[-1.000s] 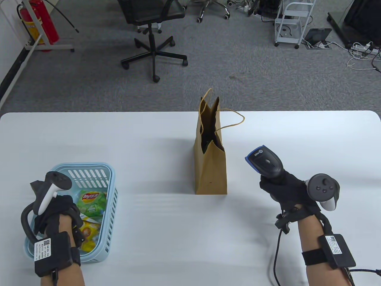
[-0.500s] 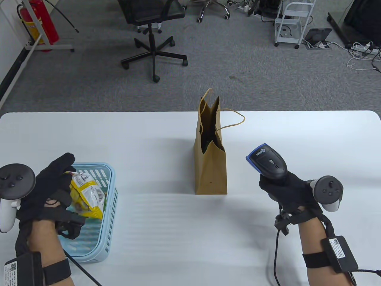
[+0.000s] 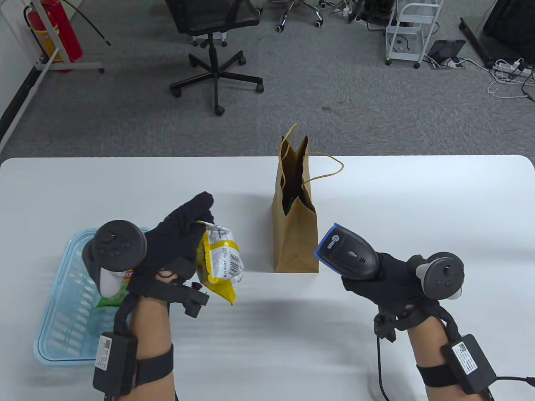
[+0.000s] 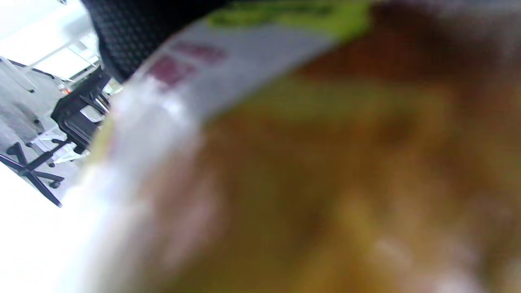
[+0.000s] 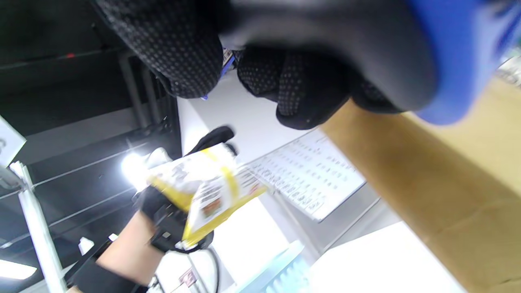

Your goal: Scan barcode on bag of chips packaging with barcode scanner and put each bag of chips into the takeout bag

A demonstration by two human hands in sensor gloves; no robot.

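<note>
Left of centre in the table view, the yellow chip bag [image 3: 219,261] hangs above the bench [image 3: 418,188], pinched at its top by the left hand [image 3: 175,250], with its barcode panel turned toward the scanner [image 3: 349,255]. The right hand [image 3: 384,282] has its grip wrapped round the scanner handle, nose aimed left at the chips.

The crinkled foil could bow the barcode or throw glare, so the read may fail. The pinch takes only the bag's upper edge, so a quick swing could let it slip. The paper bag [image 3: 294,238] stands just beside the scanner; a careless sweep could knock it over.

Half a second ago the chips were over the blue basket [image 3: 62,317] at lower left; they have since travelled right, and the scanner has dropped and turned toward them.
</note>
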